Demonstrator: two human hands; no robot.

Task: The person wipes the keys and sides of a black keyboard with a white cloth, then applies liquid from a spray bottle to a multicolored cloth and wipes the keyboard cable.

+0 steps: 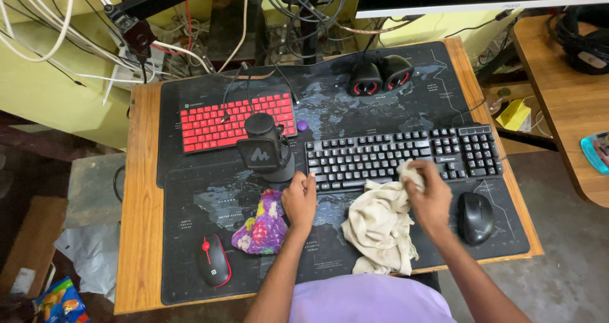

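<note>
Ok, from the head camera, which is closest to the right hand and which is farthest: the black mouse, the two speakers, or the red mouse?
From the right hand, which holds a cream cloth:
1. Black mouse, just to its right.
2. Two speakers, up at the back of the desk.
3. Red mouse, far over at the front left.

— Where is the camera looking from?

— From the person's head, tilted steeply down over the wooden desk (141,190). The near desk edge lies at the bottom, the wall and cables at the top.

— How close?

— Near enough that both forearms run in from the bottom edge, yet the whole black desk mat (355,107) fits in.

— A second view?

— Only this one, so nothing overlaps.
</note>
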